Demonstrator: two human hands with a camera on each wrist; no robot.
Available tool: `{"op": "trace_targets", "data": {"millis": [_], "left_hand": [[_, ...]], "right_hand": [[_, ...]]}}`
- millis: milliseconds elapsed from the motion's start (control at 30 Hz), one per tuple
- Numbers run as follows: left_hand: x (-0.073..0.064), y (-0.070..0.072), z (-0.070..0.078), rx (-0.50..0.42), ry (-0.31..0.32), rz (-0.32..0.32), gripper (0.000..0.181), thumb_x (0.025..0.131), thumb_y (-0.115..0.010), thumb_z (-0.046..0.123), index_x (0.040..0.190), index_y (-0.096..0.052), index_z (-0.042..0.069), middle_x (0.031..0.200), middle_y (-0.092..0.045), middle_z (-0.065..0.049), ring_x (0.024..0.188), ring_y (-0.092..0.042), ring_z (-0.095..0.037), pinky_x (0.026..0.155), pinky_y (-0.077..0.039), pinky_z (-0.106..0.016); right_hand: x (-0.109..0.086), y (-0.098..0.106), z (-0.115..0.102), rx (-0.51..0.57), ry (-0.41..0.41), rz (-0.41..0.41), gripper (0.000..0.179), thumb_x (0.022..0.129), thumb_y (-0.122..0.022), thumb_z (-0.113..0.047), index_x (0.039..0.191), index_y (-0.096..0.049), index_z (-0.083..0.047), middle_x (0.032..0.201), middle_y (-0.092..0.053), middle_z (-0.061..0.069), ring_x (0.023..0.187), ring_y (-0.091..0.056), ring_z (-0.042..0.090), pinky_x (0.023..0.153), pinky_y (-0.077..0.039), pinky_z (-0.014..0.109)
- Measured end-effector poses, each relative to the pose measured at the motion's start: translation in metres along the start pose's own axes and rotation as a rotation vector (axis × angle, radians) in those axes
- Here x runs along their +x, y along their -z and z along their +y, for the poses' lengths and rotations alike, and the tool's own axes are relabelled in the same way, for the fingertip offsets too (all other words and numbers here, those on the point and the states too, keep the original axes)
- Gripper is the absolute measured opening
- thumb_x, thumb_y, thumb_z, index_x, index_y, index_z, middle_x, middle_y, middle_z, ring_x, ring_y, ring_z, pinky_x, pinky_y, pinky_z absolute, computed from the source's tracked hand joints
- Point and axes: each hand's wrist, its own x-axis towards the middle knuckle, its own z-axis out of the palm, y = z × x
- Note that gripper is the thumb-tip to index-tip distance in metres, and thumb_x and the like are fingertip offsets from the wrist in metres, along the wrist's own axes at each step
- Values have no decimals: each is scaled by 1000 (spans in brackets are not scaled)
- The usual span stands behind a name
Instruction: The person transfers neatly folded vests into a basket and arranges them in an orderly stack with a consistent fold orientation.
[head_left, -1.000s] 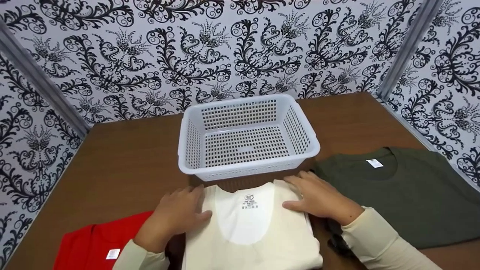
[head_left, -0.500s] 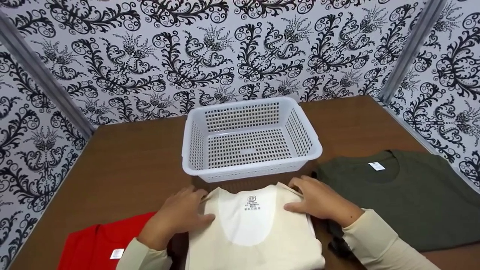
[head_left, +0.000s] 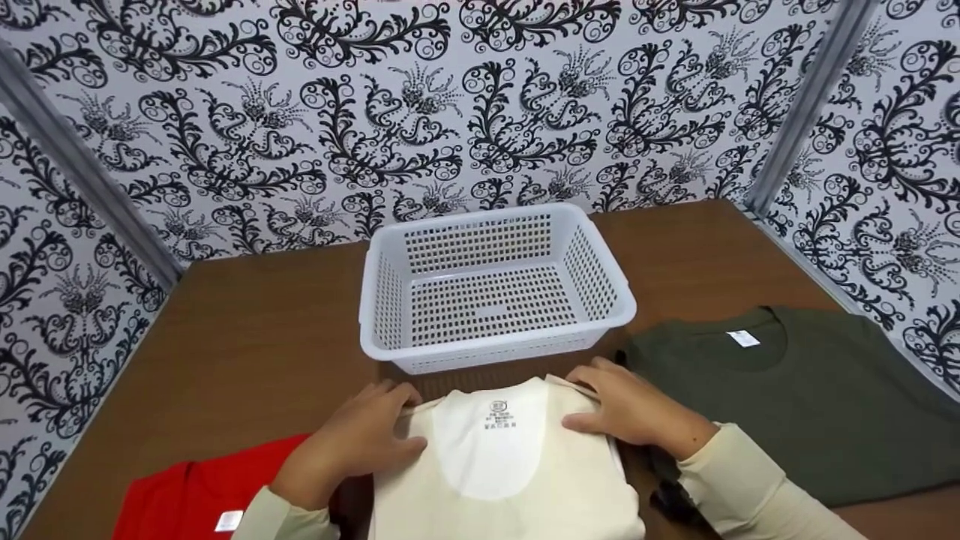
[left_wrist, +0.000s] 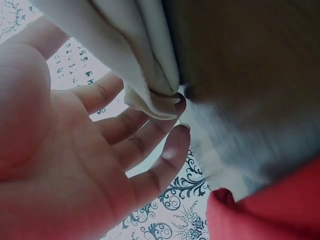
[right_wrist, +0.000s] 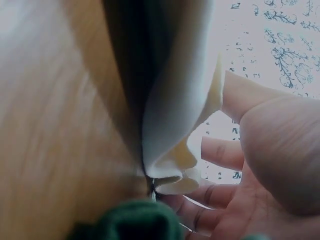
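A folded cream undershirt point(head_left: 487, 457) with a white neck panel and a dark printed label lies at the front middle of the table. My left hand point(head_left: 367, 435) grips its left shoulder edge, thumb on top of the cloth and fingers at the far side. In the left wrist view the fingers point(left_wrist: 135, 150) reach around the layered hem. My right hand point(head_left: 630, 405) holds the right shoulder corner the same way, and the cloth there is slightly raised. The right wrist view shows the folded layers point(right_wrist: 180, 145) between thumb and fingers.
A white perforated basket point(head_left: 495, 345) stands just beyond the undershirt, with nothing inside. A folded red shirt point(head_left: 187, 487) lies at the left, a dark green shirt point(head_left: 787, 405) at the right. Patterned walls point(head_left: 450, 97) close off the brown table point(head_left: 262, 337) at back and sides.
The fingers of both hands have curled around the undershirt's shoulder edges, which are lifted a little. The basket and the other shirts stay put; the head view has shifted slightly.
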Motion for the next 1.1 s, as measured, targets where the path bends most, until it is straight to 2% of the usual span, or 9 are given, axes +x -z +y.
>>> {"op": "trace_targets", "data": {"millis": [200,433,633,767,833,967,1100], "left_hand": [[0,1,1,-25,29,-17,44,78,-81,29,115,-66,11,105,-65,-5,101,-57,-24,93,-51,-49],[2,4,2,-53,47,-10,38,76,-83,28,104,-68,8,91,-63,-2,83,-56,-19,78,-50,-41],[2,4,0,-54,73,-14,31,76,-83,29,92,-66,11,81,-58,0,74,-52,-18,70,-48,-36],[4,4,-2,-40,67,-7,29,76,-83,30,88,-63,12,78,-57,1,71,-51,-17,66,-46,-35],[4,4,-1,-30,68,-10,30,76,-84,31,87,-62,13,77,-57,1,70,-51,-17,64,-44,-35],[3,3,1,-23,108,-38,34,76,-84,34,91,-62,14,75,-58,3,67,-52,-17,61,-43,-35],[1,1,5,-22,96,-20,33,76,-85,32,91,-61,15,72,-57,4,66,-52,-17,59,-42,-34]], "right_hand": [[1,-1,1,20,0,-23,49,83,-79,-44,118,-66,-13,108,-62,3,94,-56,16,81,-48,39],[1,-1,1,32,1,-7,44,83,-79,-40,115,-65,-13,111,-65,3,102,-58,20,89,-49,43],[3,1,-1,59,20,-19,41,84,-79,-39,113,-63,-15,108,-65,2,98,-58,18,87,-49,42],[4,1,0,73,12,-16,40,84,-79,-39,112,-62,-15,107,-63,2,97,-57,17,86,-48,41],[3,0,0,71,6,-16,40,83,-80,-39,111,-62,-15,107,-62,2,96,-56,17,85,-48,40],[2,-2,0,50,13,-19,40,84,-79,-39,110,-60,-16,106,-60,2,95,-55,16,84,-47,40],[3,-3,0,25,45,-10,40,84,-79,-38,109,-57,-16,103,-60,1,93,-55,15,83,-48,37]]}}
